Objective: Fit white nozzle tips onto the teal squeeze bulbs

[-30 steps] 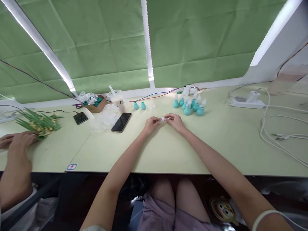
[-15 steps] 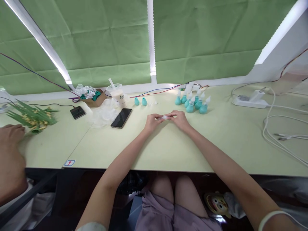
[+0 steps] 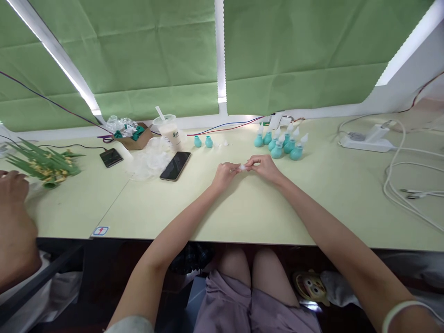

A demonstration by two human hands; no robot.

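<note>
Between both sets of fingertips is a small white translucent piece (image 3: pixel 243 167), much like the pointed tips on the teal bulbs; its exact form is partly hidden. My left hand (image 3: pixel 225 176) pinches it from the left, and my right hand (image 3: pixel 264 168) pinches it from the right, just above the table. Beyond my right hand stand several teal rubber bulbs (image 3: pixel 276 151) with white pointed nozzles. Two teal bulbs without nozzles (image 3: pixel 208 142) stand upright farther back on the left. Beside them lie small white pieces (image 3: pixel 225 143).
Left of my hands lie a black phone (image 3: pixel 175 166) and a crumpled plastic bag (image 3: pixel 150 162), with a drink cup (image 3: pixel 169 132) and cardboard box (image 3: pixel 137 140) behind. Another person's hand (image 3: pixel 14 187) is near green stems (image 3: pixel 45 166). At right are a power strip (image 3: pixel 367 142) and white cables (image 3: pixel 398 194).
Both hands have shifted slightly right in the picture, still pinching the white piece. My right hand's fingers are more arched. The view has tilted a little; the other person's hand moved slightly left.
</note>
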